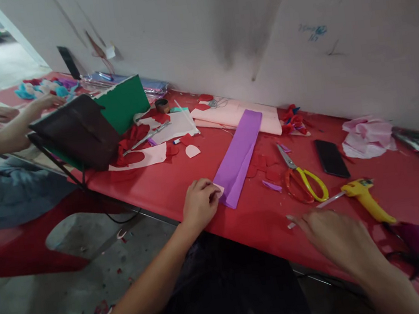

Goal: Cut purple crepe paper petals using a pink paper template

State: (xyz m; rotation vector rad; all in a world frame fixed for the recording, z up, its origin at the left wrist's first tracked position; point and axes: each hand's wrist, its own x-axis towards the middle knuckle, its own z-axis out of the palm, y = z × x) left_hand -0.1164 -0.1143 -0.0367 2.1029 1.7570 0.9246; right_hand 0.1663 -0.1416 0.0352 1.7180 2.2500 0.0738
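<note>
Close to the near edge of the desk, the left hand pinches a pale pink scrap at the purple strip, which slants toward the far edge; the right hand (its grip I cannot tell) lies farther off.

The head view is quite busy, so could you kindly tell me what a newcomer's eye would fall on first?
Probably the long purple strip, running across the red table from beside the left hand to the pink sheet near the wall. Next might come the scissors with red and yellow handles to its right, then the yellow glue gun beyond the right hand.
</note>
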